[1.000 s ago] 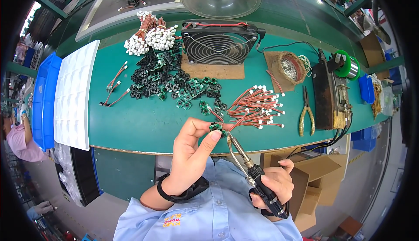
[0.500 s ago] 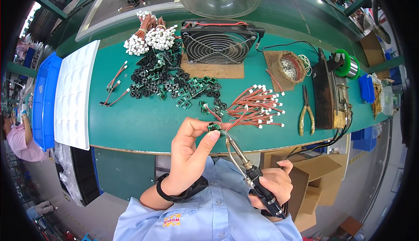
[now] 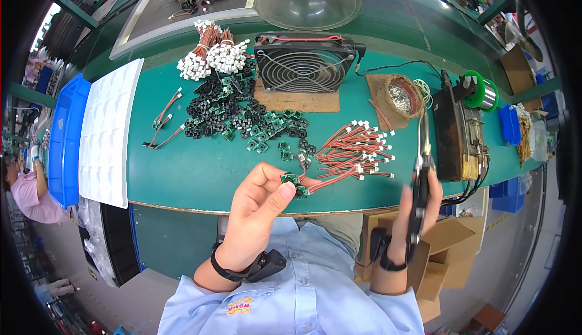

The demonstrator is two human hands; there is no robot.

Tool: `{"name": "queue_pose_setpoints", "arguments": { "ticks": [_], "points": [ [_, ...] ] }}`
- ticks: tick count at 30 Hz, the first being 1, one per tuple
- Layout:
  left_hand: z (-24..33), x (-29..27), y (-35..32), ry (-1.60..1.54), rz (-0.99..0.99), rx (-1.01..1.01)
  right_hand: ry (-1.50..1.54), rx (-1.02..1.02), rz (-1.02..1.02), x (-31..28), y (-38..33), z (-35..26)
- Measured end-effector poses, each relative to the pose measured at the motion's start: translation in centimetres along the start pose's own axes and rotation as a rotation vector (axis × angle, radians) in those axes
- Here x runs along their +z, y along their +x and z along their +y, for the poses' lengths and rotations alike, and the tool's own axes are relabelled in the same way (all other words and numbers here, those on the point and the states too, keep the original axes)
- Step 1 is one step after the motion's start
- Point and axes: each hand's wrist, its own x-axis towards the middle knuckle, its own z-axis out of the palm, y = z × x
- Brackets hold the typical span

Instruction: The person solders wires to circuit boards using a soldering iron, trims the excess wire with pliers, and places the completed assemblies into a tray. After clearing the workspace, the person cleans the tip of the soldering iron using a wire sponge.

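Near the bench's front edge, my left hand pinches a small green circuit board between thumb and fingers. A second board with red-brown wires sits against it at the fingertips. My right hand, blurred by motion, grips a black-handled soldering iron held nearly upright, its tip end by the round tin of silvery solder scraps. Right of my left hand lies a fan of short red-brown wires with white connectors. Beyond my left hand is a heap of small boards and black parts.
A black fan stands at the back centre, beside bundled wires. On the left are a white tray and a blue bin. A soldering station and solder spool stand right. Another person is far left.
My right hand has carried the soldering iron away from the boards, up and right toward the tin, turning it upright. It now covers where the pliers lay. My left hand keeps hold of the board.
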Motion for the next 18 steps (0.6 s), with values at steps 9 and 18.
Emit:
{"name": "queue_pose_setpoints", "arguments": {
  "ticks": [9,18],
  "points": [
    [-0.2,-0.3,0.2,0.084,-0.021,0.044,0.167,-0.138,-0.053,-1.2,-1.6,-3.1],
    [-0.9,0.2,0.4,0.269,0.043,0.15,0.136,-0.325,-0.449,-2.2,-2.2,-5.2]
  ]
}}
